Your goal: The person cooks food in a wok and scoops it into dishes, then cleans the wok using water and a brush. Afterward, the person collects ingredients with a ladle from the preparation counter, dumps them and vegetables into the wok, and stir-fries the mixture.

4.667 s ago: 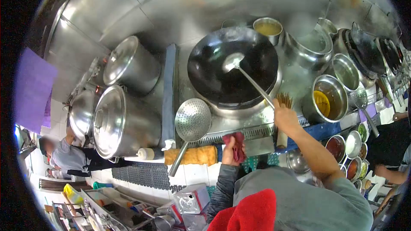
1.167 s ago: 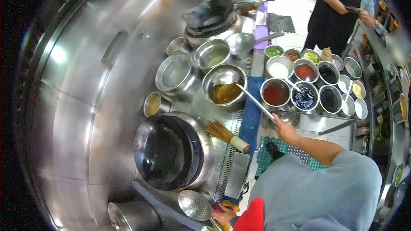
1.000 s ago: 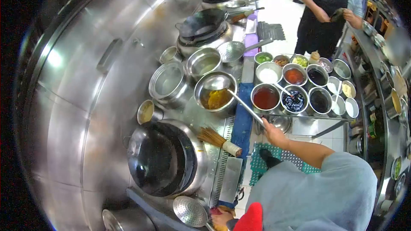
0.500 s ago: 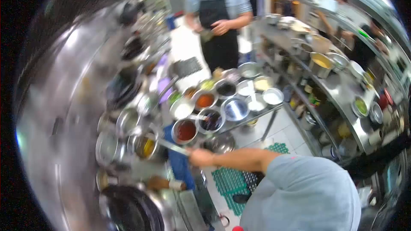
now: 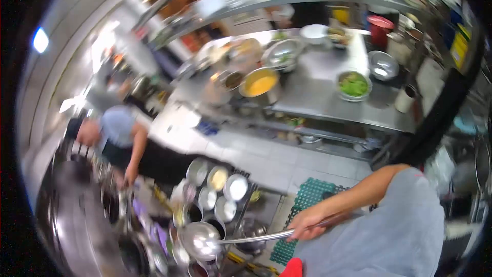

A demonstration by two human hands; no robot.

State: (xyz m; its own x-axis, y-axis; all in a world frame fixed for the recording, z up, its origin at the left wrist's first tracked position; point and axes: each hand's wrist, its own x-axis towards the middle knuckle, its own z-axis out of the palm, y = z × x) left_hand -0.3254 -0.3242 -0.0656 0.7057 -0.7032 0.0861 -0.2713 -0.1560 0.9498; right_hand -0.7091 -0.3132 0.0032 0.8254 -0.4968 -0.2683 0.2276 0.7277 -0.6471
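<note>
My right hand [image 5: 307,221] is closed around the long handle of a steel ladle [image 5: 201,241], just in front of the grey shirt. The ladle's round bowl hangs over the seasoning pots at the lower middle, hiding some of them. Beside it stand a pot of white powder [image 5: 236,188], one with pale yellow contents [image 5: 218,178] and a dark-filled pot [image 5: 192,213]. My left hand is out of view. A red cloth [image 5: 292,268] shows at the bottom edge.
Across the aisle is a steel counter [image 5: 318,92] with a bowl of green vegetables [image 5: 353,85] and a pot of yellow liquid [image 5: 260,83]. A co-worker [image 5: 120,138] stands at the left. Green mats [image 5: 310,195] lie on the tiled floor; a shelf crosses above the counter.
The view has swung right toward the counter. My right hand has carried the ladle away from the pot of yellow liquid on the stove, over to the seasoning pots. My left hand has left the view.
</note>
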